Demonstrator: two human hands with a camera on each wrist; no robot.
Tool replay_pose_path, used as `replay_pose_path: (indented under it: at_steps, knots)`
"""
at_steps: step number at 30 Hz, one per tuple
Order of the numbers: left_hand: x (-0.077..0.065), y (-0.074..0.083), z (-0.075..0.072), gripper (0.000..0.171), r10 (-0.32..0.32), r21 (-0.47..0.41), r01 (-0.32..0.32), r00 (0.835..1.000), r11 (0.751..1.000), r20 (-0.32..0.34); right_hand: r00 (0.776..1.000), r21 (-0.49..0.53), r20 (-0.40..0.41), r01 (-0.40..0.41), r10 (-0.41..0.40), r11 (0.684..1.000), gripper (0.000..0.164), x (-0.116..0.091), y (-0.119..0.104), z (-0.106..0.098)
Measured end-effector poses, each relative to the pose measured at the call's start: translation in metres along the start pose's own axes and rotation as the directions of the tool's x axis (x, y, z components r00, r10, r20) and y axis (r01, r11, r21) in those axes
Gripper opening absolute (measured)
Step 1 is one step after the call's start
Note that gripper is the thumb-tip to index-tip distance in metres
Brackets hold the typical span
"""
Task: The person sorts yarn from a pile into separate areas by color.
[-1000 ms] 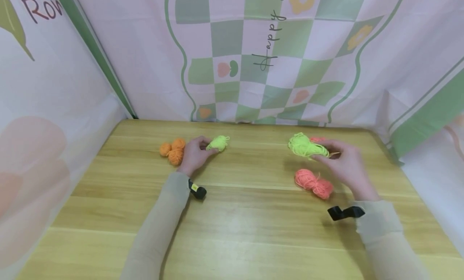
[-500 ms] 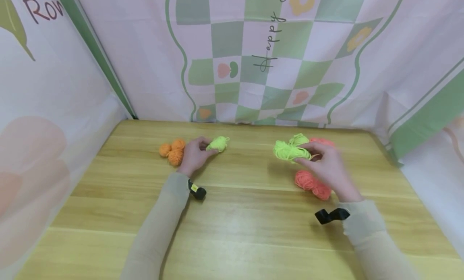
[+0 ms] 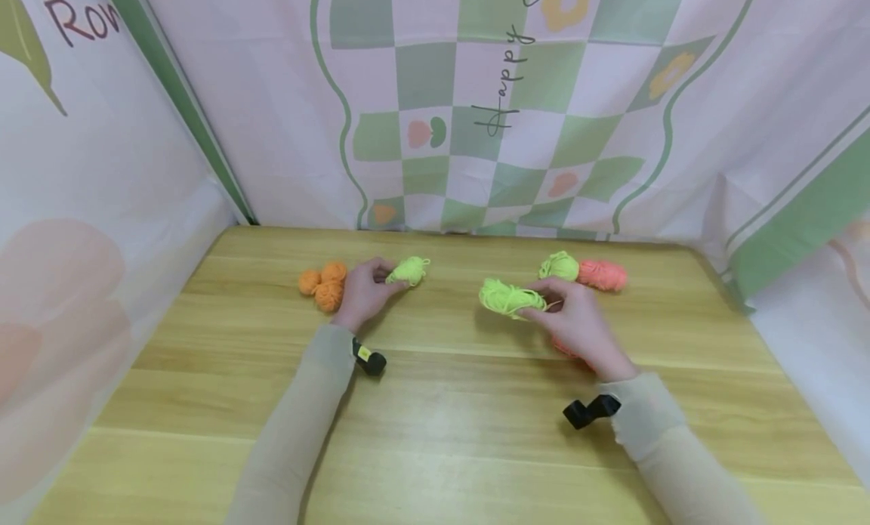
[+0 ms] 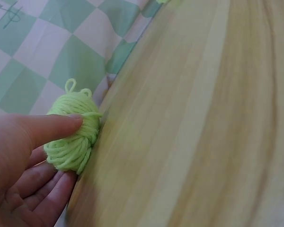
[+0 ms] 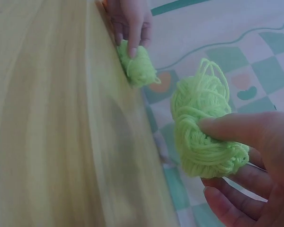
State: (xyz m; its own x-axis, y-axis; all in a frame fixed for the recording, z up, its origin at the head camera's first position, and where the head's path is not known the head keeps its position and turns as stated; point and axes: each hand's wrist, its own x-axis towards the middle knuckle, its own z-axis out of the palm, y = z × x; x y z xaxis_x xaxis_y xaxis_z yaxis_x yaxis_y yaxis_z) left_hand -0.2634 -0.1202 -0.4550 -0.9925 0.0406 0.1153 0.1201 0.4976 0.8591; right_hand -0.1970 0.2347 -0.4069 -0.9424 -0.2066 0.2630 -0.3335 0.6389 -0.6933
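My left hand (image 3: 367,291) pinches a small lime-green ball of yarn (image 3: 409,271) that rests on the table, thumb on top as the left wrist view shows. Just left of that hand lie three orange yarn balls (image 3: 329,294). Farther right, my right hand (image 3: 578,321) grips a larger lime-green skein of yarn (image 3: 510,297) between thumb and fingers, raised over the table with a shadow below. Behind it, another lime-green yarn ball (image 3: 559,266) touches a coral yarn skein (image 3: 603,275). A second coral skein (image 3: 566,348) is mostly hidden under the right hand.
The wooden table (image 3: 421,449) reaches back to a hanging checkered cloth (image 3: 476,132). Pale printed cloth also stands at the left and right sides. A small black camera mount (image 3: 591,410) sits on the right sleeve, and another (image 3: 370,359) on the left.
My right hand has moved left with the lime-green skein, uncovering the coral skein and lime-green ball at the back and covering the nearer coral skein. The left hand has stayed in place.
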Motion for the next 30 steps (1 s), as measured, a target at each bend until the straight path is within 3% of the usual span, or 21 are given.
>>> replay_pose_path:
  at_steps: [5,25,30]
  knots:
    - [-0.001,0.0,0.0,0.036,-0.005,0.0,0.005,1.0,1.0,0.004,1.0,-0.028,0.006,-0.005,0.005,1.0,0.031,0.001,-0.003,0.013]
    - [-0.002,0.001,-0.001,0.035,-0.009,-0.002,0.009,1.0,1.0,0.001,0.992,0.025,0.06,-0.109,0.107,0.994,0.035,0.012,-0.013,0.05]
    - [-0.002,0.001,-0.001,0.035,-0.011,0.001,0.011,1.0,1.0,0.004,0.992,0.044,0.074,-0.102,0.099,0.994,0.036,0.016,-0.014,0.059]
